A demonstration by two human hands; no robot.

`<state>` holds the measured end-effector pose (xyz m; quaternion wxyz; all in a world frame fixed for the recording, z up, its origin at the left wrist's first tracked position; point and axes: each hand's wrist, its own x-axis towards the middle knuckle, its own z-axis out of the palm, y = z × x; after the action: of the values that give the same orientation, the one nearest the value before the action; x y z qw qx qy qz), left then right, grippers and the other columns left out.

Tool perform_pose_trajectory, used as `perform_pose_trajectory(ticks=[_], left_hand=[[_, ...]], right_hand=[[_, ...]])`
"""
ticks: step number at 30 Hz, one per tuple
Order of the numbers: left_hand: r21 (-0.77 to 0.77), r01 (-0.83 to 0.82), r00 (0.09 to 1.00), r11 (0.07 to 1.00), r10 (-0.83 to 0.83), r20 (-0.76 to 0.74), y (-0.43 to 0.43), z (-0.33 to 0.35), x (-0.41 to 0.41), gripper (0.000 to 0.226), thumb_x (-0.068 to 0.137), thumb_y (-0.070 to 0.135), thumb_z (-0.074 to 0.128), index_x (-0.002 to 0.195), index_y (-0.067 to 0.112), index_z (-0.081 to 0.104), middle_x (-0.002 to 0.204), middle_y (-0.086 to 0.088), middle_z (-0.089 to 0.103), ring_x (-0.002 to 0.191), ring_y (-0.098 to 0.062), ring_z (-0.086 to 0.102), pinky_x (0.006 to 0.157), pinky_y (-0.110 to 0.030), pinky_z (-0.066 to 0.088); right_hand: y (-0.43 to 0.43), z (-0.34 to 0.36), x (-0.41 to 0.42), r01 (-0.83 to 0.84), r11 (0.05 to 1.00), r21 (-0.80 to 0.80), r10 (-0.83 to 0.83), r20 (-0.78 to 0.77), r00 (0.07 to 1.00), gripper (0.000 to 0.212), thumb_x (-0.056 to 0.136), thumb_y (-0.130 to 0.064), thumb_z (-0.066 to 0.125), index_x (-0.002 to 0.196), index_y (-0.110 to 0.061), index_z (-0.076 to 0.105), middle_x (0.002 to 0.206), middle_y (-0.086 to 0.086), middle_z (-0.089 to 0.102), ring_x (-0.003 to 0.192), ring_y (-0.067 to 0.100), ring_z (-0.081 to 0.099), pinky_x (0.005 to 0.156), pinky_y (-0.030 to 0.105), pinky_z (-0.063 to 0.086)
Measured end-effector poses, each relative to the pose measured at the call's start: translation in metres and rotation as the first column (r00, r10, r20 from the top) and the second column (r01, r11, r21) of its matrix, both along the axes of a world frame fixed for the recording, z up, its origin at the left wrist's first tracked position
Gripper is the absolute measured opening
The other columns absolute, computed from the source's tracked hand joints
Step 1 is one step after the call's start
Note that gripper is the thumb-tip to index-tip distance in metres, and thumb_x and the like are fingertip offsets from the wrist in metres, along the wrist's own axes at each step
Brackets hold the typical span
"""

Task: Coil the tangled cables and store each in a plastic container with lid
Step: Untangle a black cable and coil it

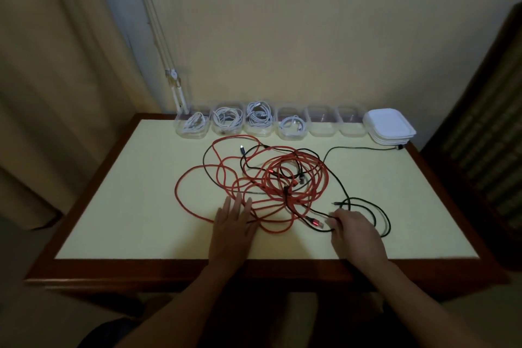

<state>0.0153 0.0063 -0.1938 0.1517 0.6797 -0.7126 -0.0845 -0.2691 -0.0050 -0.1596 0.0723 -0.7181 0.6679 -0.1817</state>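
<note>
- Cables point(271, 178), one red and one black, lie tangled in loose loops on the middle of the table point(127, 206).
- Six clear tubs stand in a row along the table's back edge.
- The four on the left, first tub point(193, 125), second tub point(227, 119), third tub point(260, 117) and fourth tub point(292, 126), each hold a coiled white cable.
- The fifth tub point(322, 122) and sixth tub point(352, 121) stand between those and a stack of white lids point(390, 128) at the right end of the row.
- All six tubs are uncovered.
- The left hand point(233, 224) lies flat, palm down, fingers straight and slightly spread, pressing on the near loops of the red cable point(195, 207).
- The right hand point(354, 232) has its fingers curled down and pinches the black cable point(340, 181) at the near right edge of the tangle.
- A red plug point(317, 222) lies just left of the right fingertips.
- The tangle spreads from between the hands back toward the tubs.
- One black strand runs away to the back right, ending beside the lids.
</note>
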Motion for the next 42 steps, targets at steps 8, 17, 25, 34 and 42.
perform_pose_trajectory(ticks=[8, 17, 25, 34, 42], left_hand=[[-0.166, 0.023, 0.986, 0.986, -0.049, -0.158, 0.002, 0.045, -0.028, 0.072, 0.084, 0.023, 0.069, 0.151, 0.014, 0.041, 0.159, -0.009, 0.037, 0.149, -0.033, 0.027, 0.117, -0.055, 0.032], [-0.274, 0.071, 0.876, 0.959, -0.191, -0.443, -0.048, 0.184, -0.088, 0.057, 0.094, 0.044, 0.060, 0.145, 0.028, 0.042, 0.144, 0.002, 0.052, 0.135, -0.016, 0.041, 0.110, -0.036, 0.037], [-0.026, 0.175, 0.953, 0.984, -0.176, -0.247, -0.086, 0.210, -0.085, 0.035, 0.106, 0.031, 0.041, 0.095, 0.010, 0.067, 0.096, -0.014, 0.071, 0.093, -0.034, 0.063, 0.078, -0.041, 0.049], [-0.474, -0.046, 0.852, 0.879, -0.213, -0.479, -0.111, 0.318, -0.071, 0.029, 0.103, 0.029, 0.051, 0.093, 0.015, 0.074, 0.085, 0.005, 0.074, 0.068, -0.006, 0.071, 0.074, -0.031, 0.055], [-0.511, 0.263, 0.937, 0.818, -0.342, -0.065, -0.097, 0.325, -0.084, 0.027, 0.100, 0.041, 0.048, 0.099, 0.028, 0.071, 0.079, 0.007, 0.074, 0.067, -0.015, 0.070, 0.069, -0.037, 0.056]], right_hand=[[-0.021, 0.090, 0.009, 0.133, 0.990, -0.034, -0.098, 0.504, 0.858, 0.020, 0.098, -0.021, 0.061, 0.080, -0.019, 0.067, 0.074, -0.005, 0.073, 0.071, 0.012, 0.070, 0.072, 0.029, 0.052], [-0.048, 0.269, 0.043, -0.055, 0.996, -0.064, 0.076, 0.967, 0.244, 0.021, 0.105, -0.013, 0.052, 0.085, -0.017, 0.058, 0.094, 0.003, 0.072, 0.078, 0.016, 0.071, 0.074, 0.030, 0.054], [-0.041, 0.316, 0.017, -0.050, 0.978, -0.201, 0.207, 0.938, 0.277, 0.017, 0.105, -0.017, 0.053, 0.089, -0.017, 0.060, 0.103, 0.005, 0.076, 0.087, 0.021, 0.072, 0.079, 0.035, 0.056], [-0.028, 0.266, -0.018, -0.089, 0.992, 0.088, -0.024, 0.833, 0.552, 0.017, 0.101, -0.023, 0.060, 0.101, -0.008, 0.067, 0.096, 0.005, 0.078, 0.088, 0.026, 0.073, 0.083, 0.041, 0.052], [-0.031, 0.291, 0.014, -0.166, 0.982, -0.094, 0.165, 0.856, 0.490, 0.024, 0.104, -0.036, 0.053, 0.105, -0.018, 0.068, 0.091, 0.004, 0.077, 0.076, 0.017, 0.071, 0.071, 0.032, 0.052]])
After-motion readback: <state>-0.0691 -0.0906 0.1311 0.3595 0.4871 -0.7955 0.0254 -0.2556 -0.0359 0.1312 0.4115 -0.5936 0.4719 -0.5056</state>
